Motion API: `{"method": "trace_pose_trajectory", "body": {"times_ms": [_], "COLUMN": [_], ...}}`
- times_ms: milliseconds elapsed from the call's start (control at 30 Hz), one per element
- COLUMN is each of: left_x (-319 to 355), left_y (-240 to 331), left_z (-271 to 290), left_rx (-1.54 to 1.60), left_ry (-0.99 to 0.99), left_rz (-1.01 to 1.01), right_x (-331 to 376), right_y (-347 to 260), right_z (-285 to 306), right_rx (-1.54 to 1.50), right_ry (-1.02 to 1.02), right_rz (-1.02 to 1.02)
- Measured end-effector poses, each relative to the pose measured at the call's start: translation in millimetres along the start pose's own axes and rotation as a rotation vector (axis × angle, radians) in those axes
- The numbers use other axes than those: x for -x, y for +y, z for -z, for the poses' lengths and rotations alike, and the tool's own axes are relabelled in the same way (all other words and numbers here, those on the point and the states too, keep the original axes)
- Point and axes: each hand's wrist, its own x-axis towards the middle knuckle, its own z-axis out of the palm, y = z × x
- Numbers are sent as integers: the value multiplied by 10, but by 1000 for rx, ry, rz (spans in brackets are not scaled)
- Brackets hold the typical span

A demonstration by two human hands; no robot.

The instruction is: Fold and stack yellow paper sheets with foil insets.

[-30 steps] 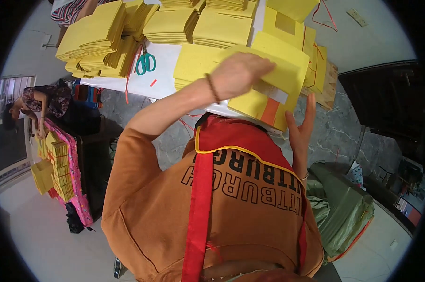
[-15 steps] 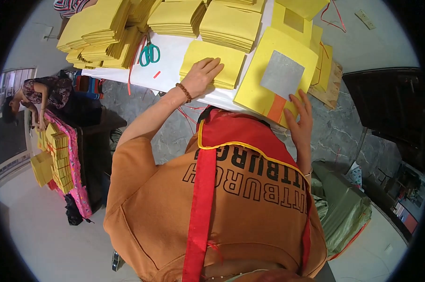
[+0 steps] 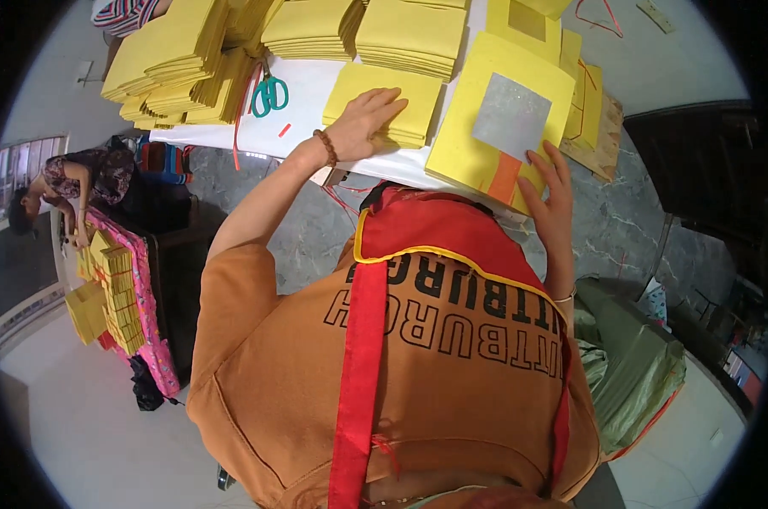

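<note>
My left hand [image 3: 363,119] lies flat, fingers apart, on a low stack of plain yellow paper sheets [image 3: 401,97] on the white table [image 3: 303,127]. A bead bracelet circles that wrist. My right hand [image 3: 549,191] rests with spread fingers on the near right corner of a second yellow stack [image 3: 460,148]. Its top sheet carries a silver foil square [image 3: 511,117] and an orange strip [image 3: 504,178]. Neither hand grips anything. My orange shirt and red apron fill the lower view.
Green-handled scissors [image 3: 269,93] lie on the table, left of my left hand. Several taller yellow paper stacks [image 3: 180,59] line the back. A wooden board [image 3: 600,127] sits at the right edge. Another person [image 3: 70,182] works at a pink-covered table at left. A green bag [image 3: 634,365] lies on the floor.
My left hand has come down from above the right stack and moved left onto the plain yellow stack. The sheet with the silver square now lies uncovered.
</note>
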Motion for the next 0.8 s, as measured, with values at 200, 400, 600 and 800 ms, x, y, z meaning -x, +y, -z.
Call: {"method": "trace_pose_trajectory", "body": {"times_ms": [200,400,600,800], "left_x": [-330,-531,-636,-714], "left_y": [580,1010,1034,1051], "left_z": [337,74,70,96], "left_rx": [223,57,50,256], "left_ry": [86,35,52,30], "left_rz": [-62,-440,-565,-508], "right_x": [-8,-32,-8,-15], "right_y": [68,24,124,145], "right_z": [1,3,-11,-17], "right_rx": [78,-25,-124,-255], "right_ry": [39,51,48,55], "right_rz": [79,62,47,3]}}
